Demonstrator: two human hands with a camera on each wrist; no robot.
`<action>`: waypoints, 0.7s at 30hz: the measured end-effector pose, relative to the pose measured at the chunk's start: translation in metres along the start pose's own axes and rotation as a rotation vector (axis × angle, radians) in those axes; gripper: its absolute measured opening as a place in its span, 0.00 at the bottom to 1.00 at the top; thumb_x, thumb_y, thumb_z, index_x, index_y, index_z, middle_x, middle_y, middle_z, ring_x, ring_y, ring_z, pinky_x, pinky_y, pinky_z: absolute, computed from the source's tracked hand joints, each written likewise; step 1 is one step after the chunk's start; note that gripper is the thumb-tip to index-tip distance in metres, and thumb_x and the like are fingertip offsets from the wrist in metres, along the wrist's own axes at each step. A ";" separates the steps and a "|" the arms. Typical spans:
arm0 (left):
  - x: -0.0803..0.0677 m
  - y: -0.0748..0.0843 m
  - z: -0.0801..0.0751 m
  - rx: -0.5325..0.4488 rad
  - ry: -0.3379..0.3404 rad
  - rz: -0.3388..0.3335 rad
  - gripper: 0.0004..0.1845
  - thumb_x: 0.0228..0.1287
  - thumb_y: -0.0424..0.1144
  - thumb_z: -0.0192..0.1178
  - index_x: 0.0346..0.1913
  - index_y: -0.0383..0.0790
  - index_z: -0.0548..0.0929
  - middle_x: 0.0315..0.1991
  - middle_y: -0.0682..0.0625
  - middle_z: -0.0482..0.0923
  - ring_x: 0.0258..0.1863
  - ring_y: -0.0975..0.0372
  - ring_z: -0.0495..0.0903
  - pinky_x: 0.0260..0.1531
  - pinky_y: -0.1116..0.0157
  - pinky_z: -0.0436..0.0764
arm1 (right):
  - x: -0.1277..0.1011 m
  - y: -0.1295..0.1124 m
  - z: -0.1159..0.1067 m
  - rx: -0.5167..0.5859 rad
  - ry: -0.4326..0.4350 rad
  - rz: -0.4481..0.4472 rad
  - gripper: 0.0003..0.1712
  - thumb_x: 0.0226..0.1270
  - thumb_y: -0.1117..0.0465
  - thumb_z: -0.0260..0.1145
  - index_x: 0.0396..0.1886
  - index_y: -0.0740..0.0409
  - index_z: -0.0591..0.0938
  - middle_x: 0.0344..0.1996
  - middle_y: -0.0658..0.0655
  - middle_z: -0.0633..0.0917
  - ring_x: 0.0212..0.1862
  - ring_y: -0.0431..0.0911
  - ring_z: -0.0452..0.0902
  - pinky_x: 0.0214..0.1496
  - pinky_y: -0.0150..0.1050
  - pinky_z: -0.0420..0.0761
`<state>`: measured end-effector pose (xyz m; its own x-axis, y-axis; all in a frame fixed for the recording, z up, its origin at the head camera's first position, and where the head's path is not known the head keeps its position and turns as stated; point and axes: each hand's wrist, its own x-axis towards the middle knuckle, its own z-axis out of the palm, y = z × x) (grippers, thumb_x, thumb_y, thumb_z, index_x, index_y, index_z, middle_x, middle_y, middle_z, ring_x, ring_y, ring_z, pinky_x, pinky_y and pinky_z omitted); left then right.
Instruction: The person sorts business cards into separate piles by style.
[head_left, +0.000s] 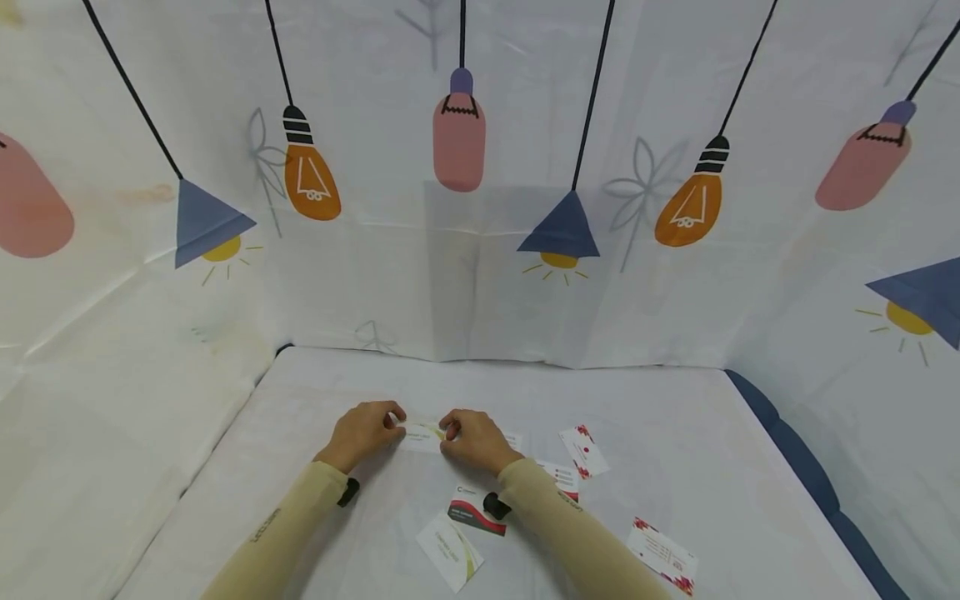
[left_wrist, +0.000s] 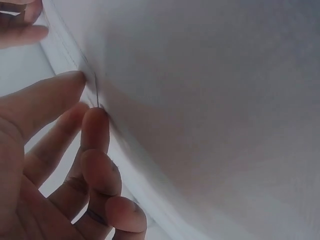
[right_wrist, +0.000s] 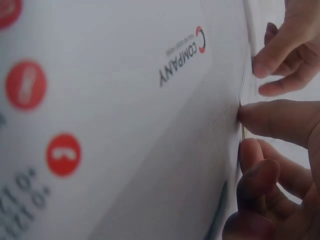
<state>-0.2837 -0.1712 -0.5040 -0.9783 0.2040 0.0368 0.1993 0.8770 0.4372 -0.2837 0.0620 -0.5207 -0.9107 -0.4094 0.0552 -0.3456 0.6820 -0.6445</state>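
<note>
A white business card with a green stripe (head_left: 422,437) lies between the two hands on the white-covered table. My left hand (head_left: 366,435) pinches its left end between thumb and fingertips. At the opposite end, my right hand (head_left: 480,442) pinches the card with thumb and index finger. Both wrist views show it nearly edge-on, as a thin line at the fingertips. Just right of the right hand, another white card (head_left: 513,439) is partly covered by it. Under the right forearm, a card with red marks (head_left: 561,477) is partly hidden.
Nearer the front lie a card with red, black and green waves (head_left: 477,510) and a white-and-green card (head_left: 448,552), overlapping. Two cards with red floral corners, one upper (head_left: 584,451) and one lower (head_left: 663,554), lie right. A lamp-patterned sheet (head_left: 375,275) hangs behind the table.
</note>
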 end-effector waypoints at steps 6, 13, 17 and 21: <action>0.000 -0.003 0.001 0.005 0.009 -0.005 0.09 0.60 0.42 0.72 0.43 0.46 0.88 0.31 0.55 0.81 0.28 0.63 0.76 0.30 0.61 0.76 | -0.001 -0.001 0.000 0.011 0.004 0.000 0.15 0.59 0.62 0.73 0.47 0.55 0.86 0.30 0.44 0.81 0.32 0.37 0.72 0.40 0.35 0.73; 0.000 -0.004 -0.001 0.022 0.014 -0.010 0.11 0.63 0.41 0.70 0.47 0.45 0.87 0.31 0.55 0.81 0.26 0.64 0.74 0.28 0.62 0.75 | -0.003 -0.001 -0.001 0.028 0.044 -0.043 0.18 0.59 0.63 0.73 0.50 0.60 0.84 0.31 0.48 0.83 0.33 0.38 0.74 0.42 0.36 0.75; 0.000 -0.004 -0.004 0.030 0.024 0.002 0.11 0.66 0.41 0.67 0.49 0.44 0.86 0.32 0.54 0.83 0.26 0.63 0.75 0.27 0.61 0.76 | -0.007 -0.004 -0.007 0.067 0.056 -0.045 0.19 0.61 0.64 0.73 0.52 0.62 0.83 0.34 0.51 0.85 0.36 0.42 0.77 0.43 0.38 0.77; -0.003 -0.004 -0.007 0.029 0.045 0.022 0.11 0.67 0.43 0.67 0.49 0.45 0.86 0.33 0.54 0.84 0.27 0.64 0.76 0.28 0.61 0.77 | -0.014 -0.008 -0.013 0.108 0.058 -0.009 0.21 0.62 0.61 0.73 0.54 0.62 0.83 0.35 0.51 0.85 0.34 0.41 0.76 0.39 0.37 0.77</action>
<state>-0.2816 -0.1788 -0.4995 -0.9750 0.2043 0.0874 0.2221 0.8849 0.4095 -0.2709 0.0701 -0.5065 -0.9202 -0.3776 0.1032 -0.3305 0.6081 -0.7218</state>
